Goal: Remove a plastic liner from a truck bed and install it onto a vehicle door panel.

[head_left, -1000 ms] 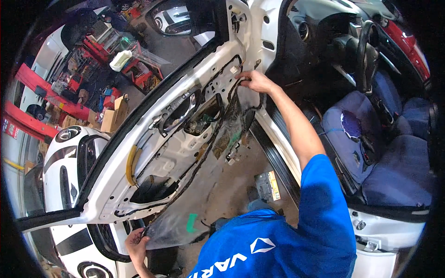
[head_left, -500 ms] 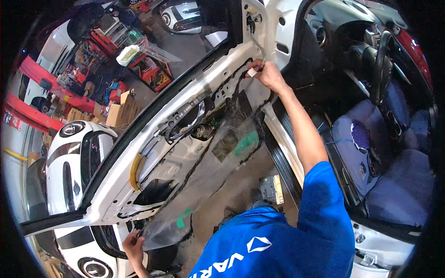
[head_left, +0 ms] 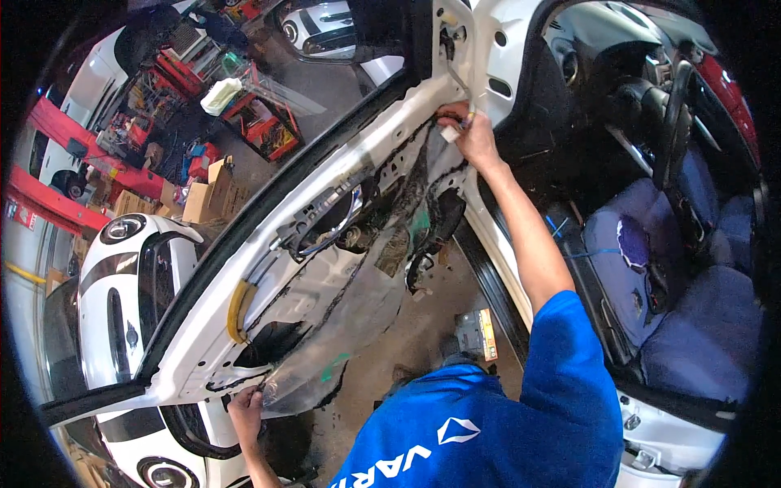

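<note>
A clear plastic door liner (head_left: 350, 313) with black sealant edging and green patches hangs along the inside of the white car door (head_left: 215, 321). My left hand (head_left: 246, 411) pinches its lower left corner, close against the door's bottom edge. At the upper front corner near the hinge, my right hand (head_left: 473, 140) is closed on the liner's edge. A white connector (head_left: 451, 133) shows by the right fingers; whether they also grip it, I cannot tell. Behind the liner are a yellow foam-covered cable (head_left: 240, 311) and the door's openings.
To the right lies the car's interior, with a blue-grey seat (head_left: 634, 236) and a steering wheel (head_left: 674, 122). A box (head_left: 476, 333) stands on the floor below the sill. Beyond the door are another white car (head_left: 122, 301) and a red tool cart (head_left: 272, 130).
My left hand has moved up and right with the liner's corner, bringing it against the door. The liner now lies closer to the door. The right hand has shifted slightly right and down.
</note>
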`<state>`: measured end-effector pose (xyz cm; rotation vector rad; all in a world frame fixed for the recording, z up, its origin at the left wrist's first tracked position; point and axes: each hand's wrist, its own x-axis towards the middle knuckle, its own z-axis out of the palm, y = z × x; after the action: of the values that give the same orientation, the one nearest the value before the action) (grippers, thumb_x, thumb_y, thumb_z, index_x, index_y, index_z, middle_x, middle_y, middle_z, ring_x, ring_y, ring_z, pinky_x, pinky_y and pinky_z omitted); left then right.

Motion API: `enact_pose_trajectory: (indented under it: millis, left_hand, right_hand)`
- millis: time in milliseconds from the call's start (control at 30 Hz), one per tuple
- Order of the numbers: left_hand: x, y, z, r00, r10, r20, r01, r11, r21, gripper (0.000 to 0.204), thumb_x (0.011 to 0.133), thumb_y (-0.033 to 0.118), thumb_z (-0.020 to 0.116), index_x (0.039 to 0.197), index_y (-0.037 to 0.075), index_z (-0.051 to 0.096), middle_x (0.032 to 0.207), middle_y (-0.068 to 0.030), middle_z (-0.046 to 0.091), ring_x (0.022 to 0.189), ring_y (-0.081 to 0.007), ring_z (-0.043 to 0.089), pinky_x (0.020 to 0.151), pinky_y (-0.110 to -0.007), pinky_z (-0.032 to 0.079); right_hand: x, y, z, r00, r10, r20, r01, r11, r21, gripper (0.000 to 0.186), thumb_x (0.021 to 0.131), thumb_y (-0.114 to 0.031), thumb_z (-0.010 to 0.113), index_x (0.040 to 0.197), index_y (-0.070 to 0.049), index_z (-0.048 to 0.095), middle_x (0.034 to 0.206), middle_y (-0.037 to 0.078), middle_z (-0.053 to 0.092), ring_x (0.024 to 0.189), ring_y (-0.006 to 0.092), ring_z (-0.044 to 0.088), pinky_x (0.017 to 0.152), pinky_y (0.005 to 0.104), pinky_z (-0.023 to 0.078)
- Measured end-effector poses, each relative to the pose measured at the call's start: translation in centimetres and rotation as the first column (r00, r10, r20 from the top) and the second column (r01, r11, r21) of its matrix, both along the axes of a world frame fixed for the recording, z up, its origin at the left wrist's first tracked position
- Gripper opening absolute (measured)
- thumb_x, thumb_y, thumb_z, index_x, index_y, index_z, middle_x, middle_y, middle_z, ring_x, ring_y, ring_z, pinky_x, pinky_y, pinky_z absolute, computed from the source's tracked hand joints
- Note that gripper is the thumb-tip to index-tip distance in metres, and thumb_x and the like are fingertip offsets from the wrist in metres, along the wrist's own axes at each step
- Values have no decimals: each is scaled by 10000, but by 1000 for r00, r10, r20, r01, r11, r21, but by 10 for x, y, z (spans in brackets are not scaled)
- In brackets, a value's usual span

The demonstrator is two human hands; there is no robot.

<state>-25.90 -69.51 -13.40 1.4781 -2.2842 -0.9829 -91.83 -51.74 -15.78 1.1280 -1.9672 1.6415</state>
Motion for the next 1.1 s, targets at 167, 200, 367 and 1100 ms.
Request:
enact_pose_trajectory:
  millis: [167, 200, 367, 1100]
  left_hand:
    - [0, 6, 10, 996, 92, -16, -91, 993, 69, 156, 846, -5, 587, 974, -64, 653, 719, -8, 587, 611, -78, 517, 554, -228, 413]
    - [3, 6, 10, 997, 73, -6, -73, 997, 25, 155, 844, -8, 587, 973, -61, 654, 718, -5, 587, 605, -72, 512, 546, -224, 405]
    - [26, -5, -10, 993, 116, -37, -116, 993, -5, 174, 823, -2, 606, 975, -66, 662, 734, -3, 597, 625, -70, 511, 576, -216, 407]
    - [2, 0, 14, 932, -40, 361, 71, 995, -72, 279, 901, 201, 645, 1066, -23, 671, 869, -110, 689, 742, -167, 602, 676, -309, 484]
  right_hand:
    - [10, -1, -2, 995, -69, 67, 75, 993, -87, 164, 800, -12, 686, 962, 0, 663, 857, 129, 688, 848, 223, 682, 735, 338, 528]
    - [10, 0, -4, 995, -104, 7, 104, 993, -53, 146, 797, -12, 688, 940, 2, 665, 854, 128, 684, 833, 219, 675, 734, 335, 525]
    - [2, -13, -17, 999, -54, -3, 54, 992, -111, 144, 751, 101, 670, 874, 26, 665, 901, 108, 641, 859, 211, 648, 748, 305, 528]
    - [-9, -35, -92, 894, -105, 435, 251, 923, -292, 227, 784, -88, 763, 934, 21, 632, 886, 55, 675, 726, 131, 622, 693, 246, 475]
